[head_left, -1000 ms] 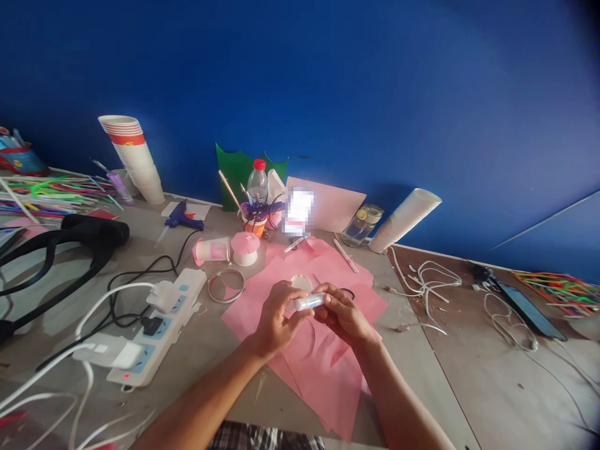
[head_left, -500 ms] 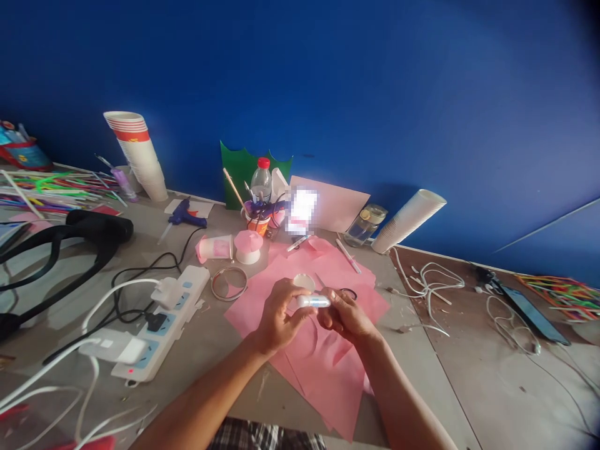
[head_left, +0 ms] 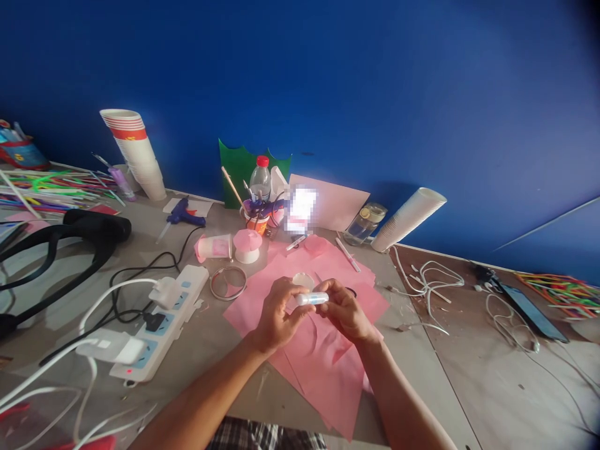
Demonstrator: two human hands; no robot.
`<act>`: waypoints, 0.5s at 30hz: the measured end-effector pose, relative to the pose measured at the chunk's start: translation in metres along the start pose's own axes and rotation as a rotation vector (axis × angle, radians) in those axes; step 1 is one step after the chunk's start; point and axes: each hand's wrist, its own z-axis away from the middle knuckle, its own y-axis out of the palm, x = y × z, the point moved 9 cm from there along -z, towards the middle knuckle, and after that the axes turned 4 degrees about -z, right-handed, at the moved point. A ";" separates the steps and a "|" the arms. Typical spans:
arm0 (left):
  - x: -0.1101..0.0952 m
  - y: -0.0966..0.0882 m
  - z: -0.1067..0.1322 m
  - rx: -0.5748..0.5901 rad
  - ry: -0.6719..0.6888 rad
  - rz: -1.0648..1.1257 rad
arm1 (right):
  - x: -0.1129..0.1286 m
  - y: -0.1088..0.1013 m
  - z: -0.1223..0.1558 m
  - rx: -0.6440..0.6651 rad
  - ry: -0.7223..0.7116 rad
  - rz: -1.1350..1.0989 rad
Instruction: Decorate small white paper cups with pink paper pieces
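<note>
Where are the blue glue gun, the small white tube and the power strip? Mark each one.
blue glue gun (head_left: 186, 217), head view, on its blue body.
small white tube (head_left: 312, 299), head view, on its bare middle.
power strip (head_left: 197, 280), head view, on its white casing near the far end.

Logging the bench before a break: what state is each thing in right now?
white tube: held horizontal between left hand and right hand
water bottle: upright, capped
power strip: plugs inserted, red light on
pink cup: lying on its side
glue gun: lying down, unheld
phone: screen dark
</note>
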 end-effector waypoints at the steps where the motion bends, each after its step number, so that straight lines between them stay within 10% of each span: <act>1: 0.000 0.000 0.000 -0.002 -0.006 0.006 | -0.002 0.001 0.000 0.016 0.032 -0.016; 10: -0.001 0.000 0.001 0.017 -0.009 0.057 | -0.039 0.011 0.008 0.094 0.365 -0.034; 15: -0.007 0.002 0.000 0.027 0.050 0.035 | -0.016 0.014 0.005 0.074 0.220 -0.140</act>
